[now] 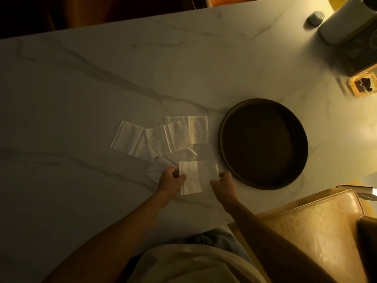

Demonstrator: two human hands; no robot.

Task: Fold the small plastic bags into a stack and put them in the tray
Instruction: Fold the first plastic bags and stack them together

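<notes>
Clear plastic fills the frame's middle as a person folds one small zip bag [191, 177] on a marble-patterned desk [81, 88]. Nearest the camera, the left hand [171, 178] pinches the bag's left edge, its grip closed on the film, while the right hand [224, 183] pinches the right edge the same way. Just beyond, a loose spread of unfolded bags [161, 137] lies overlapping on the desk, one of them partly under the left hand. To the right, close beside the bags, sits a round dark tray [222, 139], nothing visible inside it. Folding appears barely begun; the next move likely calls for bringing one edge over the other and pressing a crease.
</notes>
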